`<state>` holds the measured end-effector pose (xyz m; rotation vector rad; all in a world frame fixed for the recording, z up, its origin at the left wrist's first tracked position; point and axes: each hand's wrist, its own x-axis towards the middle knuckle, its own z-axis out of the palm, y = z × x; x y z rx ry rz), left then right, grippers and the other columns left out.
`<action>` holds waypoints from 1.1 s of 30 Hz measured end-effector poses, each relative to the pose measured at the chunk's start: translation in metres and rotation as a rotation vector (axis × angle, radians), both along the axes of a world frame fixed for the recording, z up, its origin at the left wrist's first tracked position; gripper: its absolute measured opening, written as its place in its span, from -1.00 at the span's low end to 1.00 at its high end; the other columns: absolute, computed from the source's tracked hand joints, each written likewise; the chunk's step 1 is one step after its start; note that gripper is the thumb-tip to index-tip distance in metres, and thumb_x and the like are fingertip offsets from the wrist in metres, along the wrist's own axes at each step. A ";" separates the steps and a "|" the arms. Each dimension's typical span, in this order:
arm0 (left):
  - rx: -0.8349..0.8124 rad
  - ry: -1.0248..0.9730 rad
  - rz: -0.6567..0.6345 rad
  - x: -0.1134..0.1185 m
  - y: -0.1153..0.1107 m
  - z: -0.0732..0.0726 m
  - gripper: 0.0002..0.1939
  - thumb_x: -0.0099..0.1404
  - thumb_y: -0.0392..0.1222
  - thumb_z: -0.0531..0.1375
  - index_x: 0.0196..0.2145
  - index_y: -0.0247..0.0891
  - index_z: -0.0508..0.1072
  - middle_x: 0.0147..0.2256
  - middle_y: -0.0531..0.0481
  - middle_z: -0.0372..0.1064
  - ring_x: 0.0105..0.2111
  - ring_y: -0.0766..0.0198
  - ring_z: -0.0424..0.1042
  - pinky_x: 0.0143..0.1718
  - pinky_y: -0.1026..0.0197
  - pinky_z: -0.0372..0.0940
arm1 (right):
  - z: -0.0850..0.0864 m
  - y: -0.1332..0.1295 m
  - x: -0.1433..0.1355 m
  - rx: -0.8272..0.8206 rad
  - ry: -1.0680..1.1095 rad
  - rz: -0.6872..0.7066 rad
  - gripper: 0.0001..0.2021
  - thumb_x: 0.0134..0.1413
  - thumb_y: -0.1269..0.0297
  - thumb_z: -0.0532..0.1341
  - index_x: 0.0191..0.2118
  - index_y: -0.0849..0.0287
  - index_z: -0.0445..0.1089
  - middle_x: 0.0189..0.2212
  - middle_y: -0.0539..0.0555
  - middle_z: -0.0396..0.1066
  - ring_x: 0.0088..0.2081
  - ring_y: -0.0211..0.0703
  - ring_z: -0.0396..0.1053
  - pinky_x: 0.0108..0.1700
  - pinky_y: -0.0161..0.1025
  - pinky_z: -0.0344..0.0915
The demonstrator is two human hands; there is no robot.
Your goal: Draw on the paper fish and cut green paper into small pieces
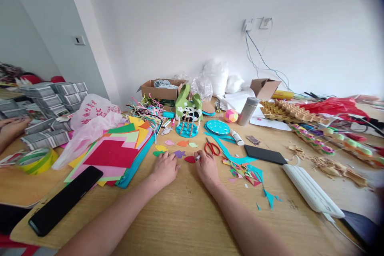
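My left hand [166, 167] rests on the table with its fingers laid out, holding nothing. Just beyond its fingertips lie a green paper fish [158, 153] and a purple paper fish [180, 154]. Between the thumb and fingers of my right hand [207, 167] is a marker [197, 157], its end beside a red paper fish [189, 159]. Yellow [162, 148], pink [169, 142], orange [183, 143] and light green [193, 145] fish lie farther back. Red-handled scissors [213, 147] sit right beyond my right hand.
Coloured paper sheets [111, 153] and a black phone [66, 200] lie at left. At right are paper scraps [244, 172], a glue bottle [237, 137], a black slab [265, 154] and a white power strip [312, 190]. A steel flask [248, 112] stands behind. Another person's hand [13, 126] shows far left.
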<state>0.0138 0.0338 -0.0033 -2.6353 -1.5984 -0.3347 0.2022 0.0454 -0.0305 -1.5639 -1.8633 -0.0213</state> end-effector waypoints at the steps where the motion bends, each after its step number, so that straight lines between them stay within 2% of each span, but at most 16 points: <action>1: 0.003 0.000 0.001 0.000 0.003 0.000 -0.70 0.35 -0.12 0.05 -0.11 -0.25 0.49 -0.08 -0.19 0.42 -0.04 -0.03 0.26 -0.04 -0.05 0.16 | 0.000 0.000 0.000 0.004 0.000 0.002 -0.81 0.26 0.35 0.00 -0.32 0.17 0.32 -0.41 0.12 0.52 -0.29 -0.06 0.44 -0.07 -0.19 0.19; 8: 0.018 -0.004 0.001 -0.002 0.008 -0.006 -0.68 0.36 -0.12 0.04 -0.04 -0.25 0.45 -0.02 -0.17 0.40 0.00 0.01 0.25 0.03 -0.03 0.15 | -0.003 0.000 -0.002 0.016 -0.011 0.039 -0.79 0.28 0.35 -0.03 -0.31 0.17 0.32 -0.41 0.12 0.52 -0.32 -0.06 0.44 -0.08 -0.19 0.20; 17: 0.056 -0.038 0.024 -0.010 -0.006 -0.014 -0.65 0.35 -0.12 0.06 0.03 -0.26 0.42 0.04 -0.16 0.36 0.09 -0.04 0.21 0.11 -0.08 0.10 | -0.008 0.004 -0.003 -0.025 -0.047 0.040 -0.80 0.30 0.34 -0.02 -0.23 0.21 0.33 -0.44 0.15 0.49 -0.27 0.00 0.44 -0.09 -0.16 0.22; 21: 0.060 -0.042 0.049 -0.011 -0.009 -0.019 -0.61 0.36 -0.10 0.05 0.07 -0.27 0.39 0.09 -0.15 0.33 0.09 -0.03 0.20 0.12 -0.08 0.11 | -0.010 0.005 -0.004 -0.052 -0.069 0.088 -0.81 0.30 0.35 -0.01 -0.22 0.23 0.33 -0.38 0.18 0.49 -0.24 0.00 0.43 -0.11 -0.18 0.24; 26: 0.072 -0.026 0.065 -0.011 -0.009 -0.023 -0.59 0.37 -0.08 0.04 0.09 -0.27 0.38 0.11 -0.13 0.33 0.07 -0.02 0.21 0.10 -0.06 0.13 | -0.011 0.005 -0.007 -0.091 -0.061 0.168 -0.82 0.27 0.40 0.02 -0.10 0.25 0.32 -0.28 0.20 0.49 -0.15 -0.01 0.42 -0.05 -0.16 0.26; 33: 0.075 -0.025 0.078 -0.010 -0.009 -0.022 -0.61 0.37 -0.08 0.04 0.05 -0.31 0.41 0.07 -0.18 0.35 0.04 0.00 0.24 0.08 -0.05 0.14 | -0.010 0.006 -0.007 -0.130 -0.001 0.228 -0.76 0.26 0.39 0.02 -0.01 0.23 0.29 -0.16 0.23 0.46 -0.07 0.01 0.39 0.02 -0.07 0.26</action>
